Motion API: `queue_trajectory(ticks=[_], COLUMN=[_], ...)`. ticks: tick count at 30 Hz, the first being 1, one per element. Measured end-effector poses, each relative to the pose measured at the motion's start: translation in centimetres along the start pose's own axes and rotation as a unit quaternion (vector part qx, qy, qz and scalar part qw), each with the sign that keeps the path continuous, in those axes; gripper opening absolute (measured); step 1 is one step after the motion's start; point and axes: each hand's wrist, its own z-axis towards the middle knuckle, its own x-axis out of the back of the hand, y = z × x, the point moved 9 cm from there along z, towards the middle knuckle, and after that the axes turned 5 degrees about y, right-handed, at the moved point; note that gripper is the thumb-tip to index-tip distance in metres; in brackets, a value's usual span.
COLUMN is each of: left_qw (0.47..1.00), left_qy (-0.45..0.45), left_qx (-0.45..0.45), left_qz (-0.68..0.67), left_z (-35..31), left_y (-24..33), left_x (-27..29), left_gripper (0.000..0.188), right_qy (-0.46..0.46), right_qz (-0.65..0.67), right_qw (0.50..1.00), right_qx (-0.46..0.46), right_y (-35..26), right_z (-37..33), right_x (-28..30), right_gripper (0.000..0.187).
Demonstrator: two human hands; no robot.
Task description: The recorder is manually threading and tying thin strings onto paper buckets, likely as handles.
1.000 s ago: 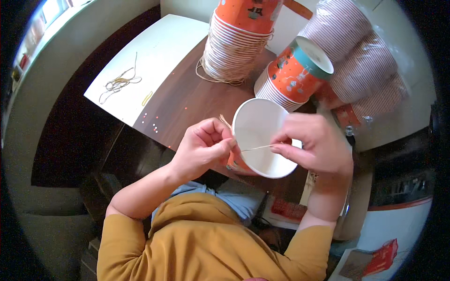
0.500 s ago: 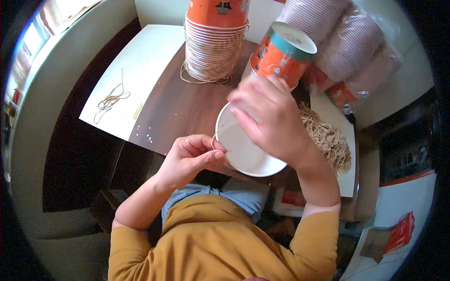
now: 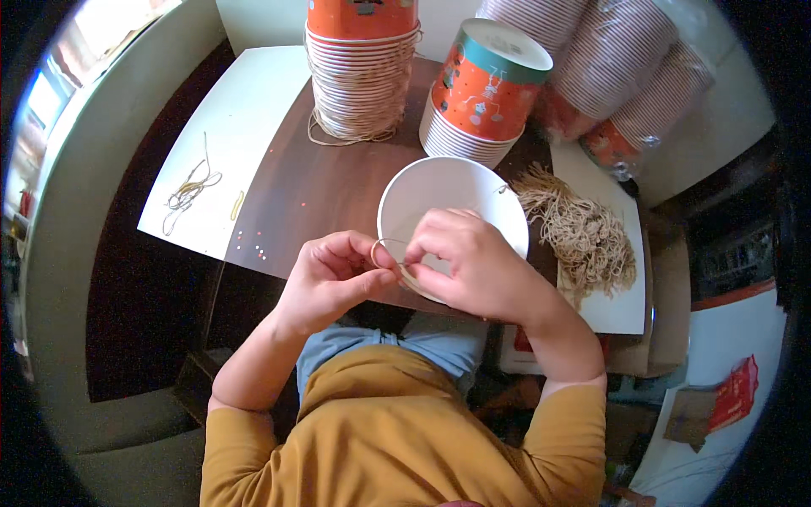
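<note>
At the centre of the frame both hands meet at the near rim of a white paper bowl (image 3: 452, 198) seen open side up over the brown tabletop (image 3: 329, 194). The left hand (image 3: 334, 279) pinches a thin loop of tan string (image 3: 384, 247) between thumb and fingers; the right hand (image 3: 473, 262) grips the bowl's edge, fingers curled closed. A heap of string (image 3: 583, 232) lies right of centre, stacked orange cups (image 3: 481, 93) above

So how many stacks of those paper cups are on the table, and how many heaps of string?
Open orange cup stacks: 2, a tall one and a shorter one
Bagged cup stacks: about 3
Loose white cup in both hands: 1
String heaps: 2, large and small
Total: about 8
</note>
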Motion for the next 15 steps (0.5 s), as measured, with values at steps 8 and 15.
queue_trajectory(ticks=[8, 15], left_qw=[0.760, 0.880], left_qy=[0.089, 0.204], left_qx=[-0.376, -0.217], left_qz=[0.523, 0.369], left_z=[-3.8, -3.6], left_y=[6.0, 2.3], left_x=[-3.9, -0.2], left_gripper=[0.020, 0.013], right_qy=[0.131, 0.249], right_qz=[-0.147, -0.226], right_qw=[0.980, 0.942], right_qx=[-0.029, -0.016], right_y=[-5.7, -5.0], right_z=[-3.9, -5.4], right_x=[0.4, -1.8], right_gripper=[0.014, 0.018])
